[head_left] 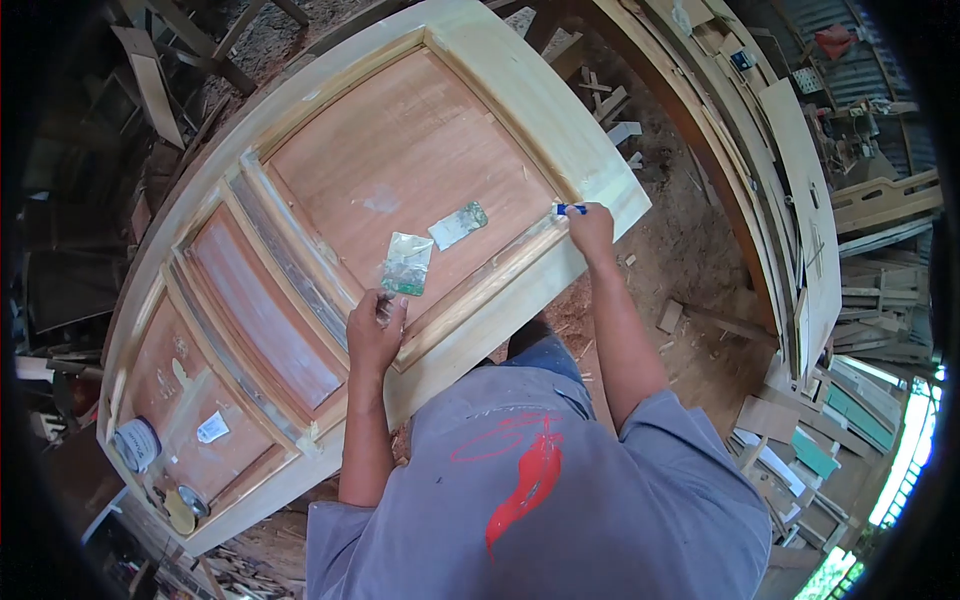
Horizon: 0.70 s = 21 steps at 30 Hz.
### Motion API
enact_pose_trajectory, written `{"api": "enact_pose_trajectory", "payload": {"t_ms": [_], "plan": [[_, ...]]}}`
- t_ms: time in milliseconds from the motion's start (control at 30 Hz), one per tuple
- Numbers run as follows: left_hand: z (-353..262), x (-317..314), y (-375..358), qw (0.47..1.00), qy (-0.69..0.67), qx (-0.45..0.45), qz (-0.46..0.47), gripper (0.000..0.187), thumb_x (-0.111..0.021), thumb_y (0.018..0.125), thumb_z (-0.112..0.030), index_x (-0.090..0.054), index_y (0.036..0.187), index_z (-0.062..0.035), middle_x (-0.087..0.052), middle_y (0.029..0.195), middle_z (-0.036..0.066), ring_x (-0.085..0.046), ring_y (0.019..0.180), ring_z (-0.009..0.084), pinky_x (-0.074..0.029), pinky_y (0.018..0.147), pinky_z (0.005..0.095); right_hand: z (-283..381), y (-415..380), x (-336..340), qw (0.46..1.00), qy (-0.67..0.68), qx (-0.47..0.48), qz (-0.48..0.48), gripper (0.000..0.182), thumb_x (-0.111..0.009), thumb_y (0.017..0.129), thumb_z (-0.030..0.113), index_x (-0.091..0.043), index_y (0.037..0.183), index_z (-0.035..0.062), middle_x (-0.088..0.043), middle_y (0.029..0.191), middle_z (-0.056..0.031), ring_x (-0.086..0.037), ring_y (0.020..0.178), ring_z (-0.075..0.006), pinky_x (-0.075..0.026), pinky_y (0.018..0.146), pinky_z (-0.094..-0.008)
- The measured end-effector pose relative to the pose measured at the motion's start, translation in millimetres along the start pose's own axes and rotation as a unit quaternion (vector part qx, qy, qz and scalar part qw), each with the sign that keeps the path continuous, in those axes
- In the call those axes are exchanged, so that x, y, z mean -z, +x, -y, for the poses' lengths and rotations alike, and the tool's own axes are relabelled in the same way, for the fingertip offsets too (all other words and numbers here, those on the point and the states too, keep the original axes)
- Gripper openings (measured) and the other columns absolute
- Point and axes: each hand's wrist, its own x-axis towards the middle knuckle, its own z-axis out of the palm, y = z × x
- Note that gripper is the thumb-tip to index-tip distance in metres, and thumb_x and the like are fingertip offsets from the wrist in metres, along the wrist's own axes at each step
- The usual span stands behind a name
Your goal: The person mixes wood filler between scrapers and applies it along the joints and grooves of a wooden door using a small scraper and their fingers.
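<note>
A large wooden door (520, 75) with recessed reddish panels lies beneath my hands. My right hand (591, 232) is closed around a small blue-handled tool (572, 209), at the corner of the biggest panel's frame; its working end is too small to make out. My left hand (376, 330) has its fingers curled at the lower edge of a silvery flat piece (408, 262) with a green end, and appears to pinch it. A similar silvery-green piece (457, 226) lies on the panel just beyond. Pale smears mark the panel and the frame joints.
An open tub (137, 444), a round metal tin (193, 501) and a small white label (212, 427) are on the door's far-left panel. Long boards (790, 190) are stacked along the right. Wood scraps (600, 95) litter the floor.
</note>
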Motion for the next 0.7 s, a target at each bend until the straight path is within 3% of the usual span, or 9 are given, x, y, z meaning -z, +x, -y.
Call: {"api": "enact_pose_trajectory", "payload": {"t_ms": [67, 100, 200, 400, 500, 600, 700], "plan": [[-2, 2, -3, 1.000, -0.001, 0.006, 0.001, 0.029, -0.075, 0.088, -0.024, -0.065, 0.101, -0.0004, -0.069, 0.082, 0.015, -0.067, 0.072, 0.0283, -0.052, 0.068, 0.0388, -4, 3, 8, 0.994, 0.086, -0.061, 0.035, 0.027, -0.071, 0.087, 0.023, -0.074, 0.085, -0.0036, -0.069, 0.071, -0.0112, -0.065, 0.067, -0.0225, -0.052, 0.065, -0.0374], [-4, 3, -4, 1.000, -0.002, 0.008, 0.003, 0.029, -0.075, 0.088, -0.024, -0.065, 0.101, -0.0004, -0.069, 0.082, 0.015, -0.067, 0.073, 0.0282, -0.052, 0.068, 0.0387, -9, 2, 10, 0.983, 0.140, -0.100, 0.058, 0.026, -0.072, 0.089, 0.024, -0.075, 0.089, -0.0020, -0.066, 0.073, -0.0039, -0.060, 0.069, -0.0105, -0.048, 0.061, -0.0293], [-4, 0, -9, 1.000, -0.006, 0.015, 0.007, 0.028, -0.075, 0.088, -0.024, -0.065, 0.101, -0.0010, -0.069, 0.081, 0.015, -0.067, 0.072, 0.0279, -0.052, 0.068, 0.0386, -22, 2, 14, 0.956, 0.238, -0.149, 0.082, 0.023, -0.071, 0.091, 0.022, -0.075, 0.096, -0.0005, -0.068, 0.080, -0.0044, -0.062, 0.073, -0.0120, -0.049, 0.062, -0.0298], [-5, -13, -15, 0.998, 0.003, 0.041, 0.041, 0.027, -0.074, 0.089, -0.025, -0.066, 0.098, -0.0011, -0.068, 0.082, 0.016, -0.067, 0.072, 0.0292, -0.052, 0.068, 0.0393, -28, 4, 28, 0.964, 0.219, -0.117, 0.094, 0.026, -0.070, 0.094, 0.024, -0.076, 0.105, 0.0009, -0.071, 0.087, -0.0074, -0.065, 0.079, -0.0162, -0.052, 0.071, -0.0319], [-7, -22, -16, 0.999, -0.004, 0.030, 0.042, 0.028, -0.074, 0.090, -0.025, -0.066, 0.098, -0.0004, -0.068, 0.082, 0.016, -0.067, 0.073, 0.0301, -0.052, 0.068, 0.0398, -35, 5, 28, 0.993, 0.054, 0.106, 0.021, 0.026, -0.071, 0.093, 0.024, -0.077, 0.108, 0.0032, -0.072, 0.094, -0.0121, -0.068, 0.083, -0.0233, -0.053, 0.077, -0.0344], [-9, -28, -16, 0.999, 0.002, 0.034, 0.042, 0.029, -0.074, 0.090, -0.026, -0.066, 0.098, 0.0004, -0.068, 0.081, 0.017, -0.067, 0.072, 0.0306, -0.052, 0.067, 0.0401, -31, 7, 24, 0.982, 0.032, 0.188, -0.004, 0.022, -0.072, 0.090, 0.019, -0.078, 0.108, 0.0072, -0.069, 0.099, -0.0174, -0.067, 0.092, -0.0326, -0.053, 0.082, -0.0406], [-11, -36, -18, 0.998, -0.011, 0.056, 0.038, 0.028, -0.074, 0.089, -0.025, -0.066, 0.100, -0.0007, -0.068, 0.086, 0.017, -0.067, 0.077, 0.0308, -0.052, 0.071, 0.0405, -15, 17, 20, 0.970, 0.015, 0.244, 0.012, 0.021, -0.072, 0.088, 0.016, -0.078, 0.106, 0.0086, -0.067, 0.101, -0.0154, -0.064, 0.098, -0.0327, -0.053, 0.085, -0.0413]]}}
